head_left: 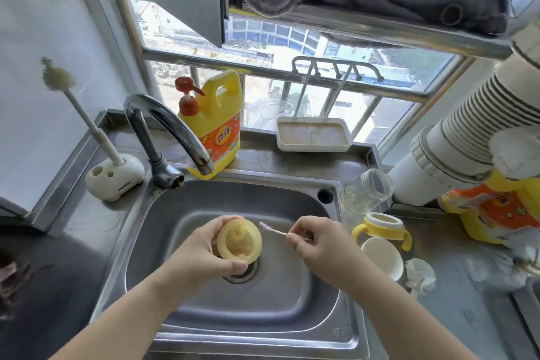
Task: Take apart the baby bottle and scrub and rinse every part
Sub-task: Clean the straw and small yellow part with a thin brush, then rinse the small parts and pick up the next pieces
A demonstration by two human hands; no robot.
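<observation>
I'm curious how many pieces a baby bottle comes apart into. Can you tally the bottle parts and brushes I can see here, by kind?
Nipple: 1
Glass bottle body: 1
Yellow handled collar: 1
White cap: 1
Small brush: 1
Long brush: 1
Total: 6

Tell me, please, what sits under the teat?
Below the teat held by the left hand is the sink drain; most of it is covered.

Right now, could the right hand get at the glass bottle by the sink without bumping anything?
Probably yes, but not freely: the right hand pinches a small brush, so it must drop that first. The bottle lies on the counter to its right, with open space between them.
</observation>
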